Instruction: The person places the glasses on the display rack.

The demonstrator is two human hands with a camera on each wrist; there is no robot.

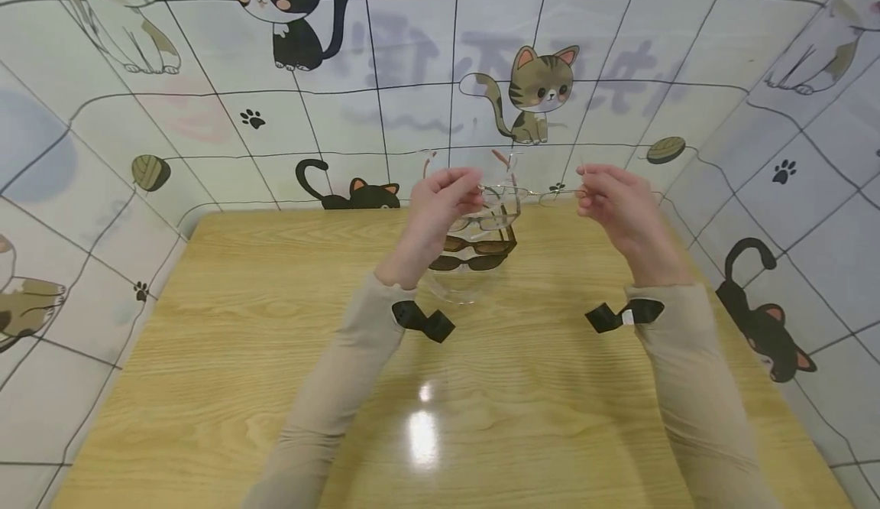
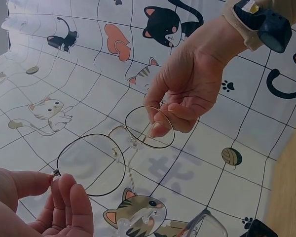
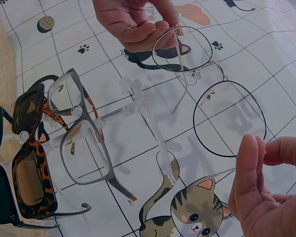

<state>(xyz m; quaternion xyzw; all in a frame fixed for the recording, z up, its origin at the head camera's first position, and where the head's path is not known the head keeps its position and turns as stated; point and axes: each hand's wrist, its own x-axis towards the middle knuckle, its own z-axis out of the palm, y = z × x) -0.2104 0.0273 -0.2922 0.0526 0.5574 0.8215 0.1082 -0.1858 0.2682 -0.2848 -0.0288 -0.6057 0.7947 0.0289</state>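
Observation:
A pair of round, thin wire-rimmed eyeglasses is held up between both hands, above the far part of the table. My left hand pinches one outer end near the hinge. The other end is pinched by my right hand. In the left wrist view the dark rims of the eyeglasses and their gold bridge show plainly. A clear display stand stands just beyond the left hand. It bears grey-framed eyeglasses, tortoiseshell sunglasses and black sunglasses, one above another.
The wooden table reaches from me to a cat-patterned cloth that rises behind it and at both sides. The stand's clear round base rests on the table. Black bands circle both wrists.

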